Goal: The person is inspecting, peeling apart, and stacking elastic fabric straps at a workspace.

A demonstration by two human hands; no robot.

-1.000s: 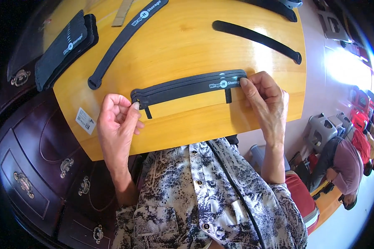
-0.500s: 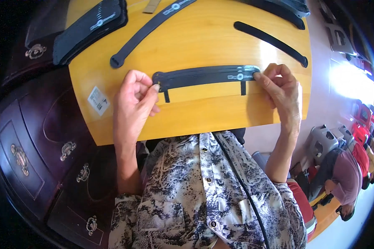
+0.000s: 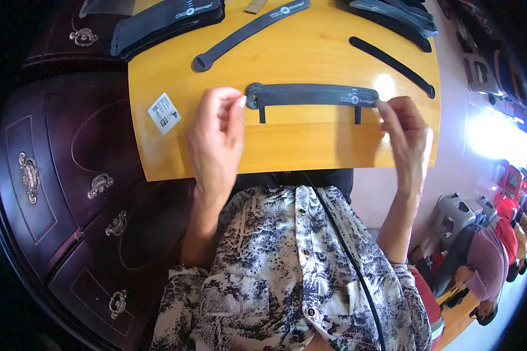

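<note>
See stacked flat dark-grey fabric straps (image 3: 310, 95) lying on glossy yellow wooden tabletop (image 3: 304, 146), narrow black tabs (image 3: 262, 114) poking out nearside; can't count layers. Blurred: left hand (image 3: 217, 126), just beside slotted round end, fingers curled; can't tell if thumb and fingertip meet. At opposite end: right hand (image 3: 413, 133), thumb at corner; can't tell if clamped on it. Cut off by top edge: thick dark-grey fabric pack (image 3: 168, 24).
</note>
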